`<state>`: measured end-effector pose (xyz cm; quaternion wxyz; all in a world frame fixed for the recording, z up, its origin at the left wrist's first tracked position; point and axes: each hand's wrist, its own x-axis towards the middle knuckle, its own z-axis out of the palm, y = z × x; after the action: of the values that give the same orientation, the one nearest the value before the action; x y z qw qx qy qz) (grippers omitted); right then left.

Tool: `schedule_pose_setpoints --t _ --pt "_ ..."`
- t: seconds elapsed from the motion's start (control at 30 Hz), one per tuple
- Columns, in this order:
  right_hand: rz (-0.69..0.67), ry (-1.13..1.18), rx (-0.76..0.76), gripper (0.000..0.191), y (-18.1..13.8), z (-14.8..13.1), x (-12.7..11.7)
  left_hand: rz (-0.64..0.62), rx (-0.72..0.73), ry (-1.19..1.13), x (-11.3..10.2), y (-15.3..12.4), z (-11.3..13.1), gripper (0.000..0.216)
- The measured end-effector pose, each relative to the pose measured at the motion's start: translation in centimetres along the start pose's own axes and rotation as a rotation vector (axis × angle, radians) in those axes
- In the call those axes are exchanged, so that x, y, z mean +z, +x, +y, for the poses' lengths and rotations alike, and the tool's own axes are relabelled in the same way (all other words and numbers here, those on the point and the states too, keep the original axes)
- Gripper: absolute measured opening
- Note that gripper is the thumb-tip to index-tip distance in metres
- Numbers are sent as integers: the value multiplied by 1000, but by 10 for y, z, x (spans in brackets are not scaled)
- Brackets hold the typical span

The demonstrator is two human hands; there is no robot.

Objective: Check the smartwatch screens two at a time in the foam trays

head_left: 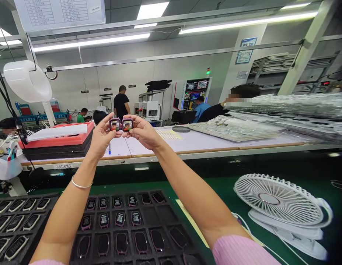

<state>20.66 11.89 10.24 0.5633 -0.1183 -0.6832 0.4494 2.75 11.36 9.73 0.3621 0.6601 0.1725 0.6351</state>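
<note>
Above the tray (pixel 151 214), the left hand (pixel 100 138) pinched the left watch (pixel 115 124), the right hand (pixel 143 132) the right watch (pixel 127 124), level, side by side.

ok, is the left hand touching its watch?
Touching. The head view shows the left hand pinching the left watch, with its fingers closed on the watch's edges. The right hand holds the right watch alongside.

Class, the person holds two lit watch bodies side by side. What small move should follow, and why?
Probably lower both to the black tray: the left hand and right hand pinch the left watch and right watch, screens lit and facing the camera, and the tray seems to have open pockets.
</note>
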Motion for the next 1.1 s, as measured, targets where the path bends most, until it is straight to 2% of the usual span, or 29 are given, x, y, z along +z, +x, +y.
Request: schedule_pose_setpoints --t 0.27,0.53,0.7,0.87,1.0,1.1 --pt "-40 -48 -33 51 -3 -5 -1 3 32 24 3 -2 3 67" --pt "-55 -57 -3 48 -17 6 1 44 30 24 4 -17 -8 58" --pt "-20 15 118 49 -54 27 8 35 -94 8 2 -56 -24 58" --pt "70 152 285 50 -109 65 18 1 -316 -1 -2 -112 -45 59" --pt "120 232 407 48 -152 95 27 41 -509 0 -3 -156 -58 58" --pt "129 283 497 43 -173 110 30 79 -609 12 -3 -177 -68 54"
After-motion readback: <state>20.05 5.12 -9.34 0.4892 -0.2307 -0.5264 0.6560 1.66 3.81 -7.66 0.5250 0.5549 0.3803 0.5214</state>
